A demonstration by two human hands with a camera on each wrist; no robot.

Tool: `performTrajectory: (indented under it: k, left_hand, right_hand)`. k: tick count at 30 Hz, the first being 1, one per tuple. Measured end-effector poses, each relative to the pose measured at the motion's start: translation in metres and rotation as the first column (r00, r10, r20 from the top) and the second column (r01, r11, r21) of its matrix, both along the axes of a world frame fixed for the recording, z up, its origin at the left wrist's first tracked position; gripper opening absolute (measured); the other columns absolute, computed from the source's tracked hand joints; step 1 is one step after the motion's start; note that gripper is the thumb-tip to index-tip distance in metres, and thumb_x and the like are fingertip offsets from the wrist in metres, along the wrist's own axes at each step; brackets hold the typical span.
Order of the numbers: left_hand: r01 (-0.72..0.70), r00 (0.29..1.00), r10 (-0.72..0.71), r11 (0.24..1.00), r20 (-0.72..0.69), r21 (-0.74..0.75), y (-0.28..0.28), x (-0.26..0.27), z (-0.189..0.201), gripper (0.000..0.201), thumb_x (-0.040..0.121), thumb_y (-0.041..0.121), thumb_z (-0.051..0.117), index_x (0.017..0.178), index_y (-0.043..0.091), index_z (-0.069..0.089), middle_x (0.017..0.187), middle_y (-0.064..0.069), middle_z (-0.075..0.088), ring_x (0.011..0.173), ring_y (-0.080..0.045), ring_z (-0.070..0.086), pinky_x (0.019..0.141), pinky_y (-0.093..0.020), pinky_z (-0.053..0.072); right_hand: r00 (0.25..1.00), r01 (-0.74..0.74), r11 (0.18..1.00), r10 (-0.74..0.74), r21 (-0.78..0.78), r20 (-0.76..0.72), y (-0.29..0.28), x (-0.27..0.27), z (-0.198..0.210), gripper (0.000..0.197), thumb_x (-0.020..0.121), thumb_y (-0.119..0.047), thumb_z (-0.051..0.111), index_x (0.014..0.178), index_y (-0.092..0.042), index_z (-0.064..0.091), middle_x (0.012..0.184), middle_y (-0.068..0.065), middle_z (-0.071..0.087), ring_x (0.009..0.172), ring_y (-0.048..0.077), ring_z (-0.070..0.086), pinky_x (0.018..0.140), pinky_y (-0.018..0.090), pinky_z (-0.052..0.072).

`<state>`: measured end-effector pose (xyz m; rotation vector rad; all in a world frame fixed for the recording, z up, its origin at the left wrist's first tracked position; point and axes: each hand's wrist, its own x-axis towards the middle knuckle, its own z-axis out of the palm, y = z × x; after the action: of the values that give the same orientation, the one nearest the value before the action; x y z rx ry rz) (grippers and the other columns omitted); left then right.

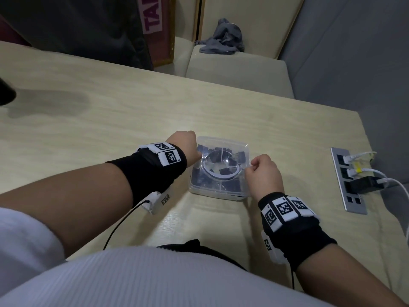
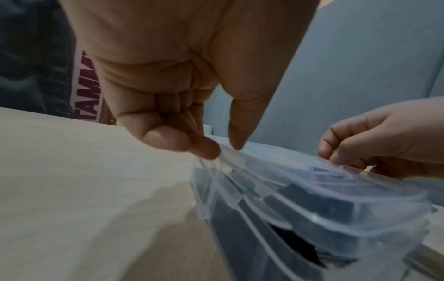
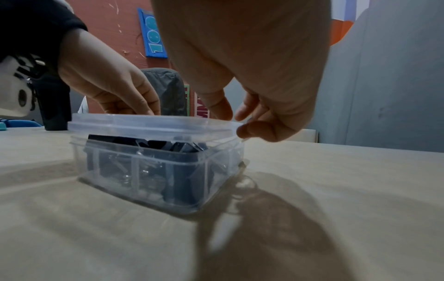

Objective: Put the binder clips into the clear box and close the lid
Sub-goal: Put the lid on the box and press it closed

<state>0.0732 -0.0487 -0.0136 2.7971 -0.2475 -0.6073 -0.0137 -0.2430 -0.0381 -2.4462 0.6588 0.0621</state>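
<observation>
Head view looks down from above; 2 wrist views (low, close) share the clear box.

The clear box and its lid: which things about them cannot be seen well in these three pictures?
- Whether the lid has snapped shut: head view, hands cover both edges.
- Number of binder clips: all views, piled behind cloudy clear box walls.
- Left hand fingertips: left wrist view, curled under.
- Right hand grip: right wrist view, blurred.
</observation>
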Motion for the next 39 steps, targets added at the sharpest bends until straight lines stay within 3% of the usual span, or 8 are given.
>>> performTrajectory:
  k: [4, 13, 17, 21, 28, 32, 36, 39]
  left_hand:
    - [0.026, 0.999, -0.027, 1.0, 0.031, 0.009, -0.002, -0.001, -0.001, 0.033, 0.093, 0.028, 0.058, 0.118, 0.006, 0.057, 0.112, -0.012, 0.064, 0.103, -0.028, 0.061, 0.076, -0.032, 0.047]
    - [0.069, 0.997, -0.071, 0.996, 0.022, 0.064, -0.006, 0.001, 0.002, 0.036, 0.096, 0.03, 0.058, 0.121, 0.004, 0.057, 0.115, -0.012, 0.064, 0.106, -0.028, 0.061, 0.074, -0.03, 0.043]
    - [0.089, 0.996, -0.09, 0.99, 0.004, 0.11, -0.006, 0.006, 0.003, 0.022, 0.096, 0.023, 0.056, 0.11, 0.006, 0.062, 0.098, -0.008, 0.061, 0.089, -0.024, 0.057, 0.071, -0.029, 0.04]
    - [0.102, 0.995, -0.104, 0.984, 0.005, 0.149, -0.005, 0.007, 0.004, 0.027, 0.096, 0.019, 0.053, 0.116, 0.005, 0.063, 0.093, -0.004, 0.053, 0.083, -0.02, 0.049, 0.07, -0.028, 0.038]
    - [0.128, 0.992, -0.128, 0.981, -0.005, 0.144, 0.0, 0.009, 0.007, 0.03, 0.093, 0.025, 0.059, 0.117, 0.008, 0.059, 0.11, -0.01, 0.065, 0.089, -0.025, 0.058, 0.073, -0.031, 0.046]
    - [0.099, 0.995, -0.096, 0.99, -0.033, 0.096, 0.001, 0.009, 0.005, 0.031, 0.092, 0.028, 0.061, 0.116, 0.01, 0.054, 0.107, -0.01, 0.064, 0.095, -0.028, 0.061, 0.072, -0.033, 0.046]
    - [-0.005, 0.993, 0.006, 1.0, -0.115, 0.012, 0.002, 0.007, 0.005, 0.031, 0.092, 0.027, 0.061, 0.115, 0.009, 0.05, 0.094, -0.009, 0.07, 0.084, -0.026, 0.069, 0.067, -0.032, 0.051]
    - [-0.059, 0.977, 0.055, 0.998, -0.205, -0.011, 0.001, 0.006, 0.007, 0.018, 0.094, 0.027, 0.059, 0.091, 0.01, 0.054, 0.089, -0.012, 0.077, 0.06, -0.019, 0.068, 0.05, -0.024, 0.051]
  right_hand:
    - [1.0, -0.009, 1.0, 0.01, 0.012, -0.013, -0.002, -0.001, 0.002, 0.021, 0.091, -0.011, 0.049, 0.111, -0.011, 0.054, 0.124, 0.01, 0.045, 0.077, 0.018, 0.047, 0.075, 0.027, 0.037]
    - [0.998, -0.012, 0.999, 0.014, 0.031, -0.062, -0.004, 0.001, 0.004, 0.025, 0.094, -0.011, 0.046, 0.117, -0.012, 0.055, 0.131, 0.011, 0.039, 0.074, 0.019, 0.05, 0.076, 0.027, 0.038]
    - [0.997, -0.028, 0.999, 0.03, 0.025, -0.073, -0.003, -0.001, 0.003, 0.026, 0.093, -0.014, 0.05, 0.119, -0.014, 0.053, 0.132, 0.01, 0.038, 0.074, 0.019, 0.05, 0.077, 0.027, 0.039]
    - [0.998, -0.043, 0.999, 0.044, 0.018, -0.051, -0.002, -0.002, 0.003, 0.026, 0.093, -0.017, 0.052, 0.119, -0.016, 0.054, 0.13, 0.01, 0.04, 0.076, 0.018, 0.049, 0.077, 0.026, 0.038]
    - [0.995, -0.079, 0.997, 0.079, 0.004, -0.064, -0.006, 0.0, 0.003, 0.023, 0.092, -0.023, 0.056, 0.115, -0.019, 0.054, 0.11, 0.009, 0.056, 0.077, 0.018, 0.052, 0.071, 0.028, 0.038]
    - [0.993, -0.038, 0.998, 0.043, 0.046, -0.111, -0.009, 0.004, 0.002, 0.026, 0.091, -0.028, 0.059, 0.114, -0.017, 0.055, 0.105, 0.006, 0.062, 0.084, 0.023, 0.06, 0.071, 0.03, 0.044]
    - [0.987, 0.007, 0.998, 0.002, 0.058, -0.16, -0.009, 0.008, 0.004, 0.038, 0.09, -0.03, 0.062, 0.123, -0.015, 0.051, 0.122, 0.011, 0.055, 0.081, 0.021, 0.054, 0.072, 0.028, 0.041]
    - [0.975, 0.033, 0.997, -0.017, 0.07, -0.222, -0.013, 0.009, 0.007, 0.051, 0.09, -0.035, 0.063, 0.132, -0.012, 0.047, 0.134, 0.014, 0.05, 0.094, 0.027, 0.06, 0.076, 0.027, 0.04]
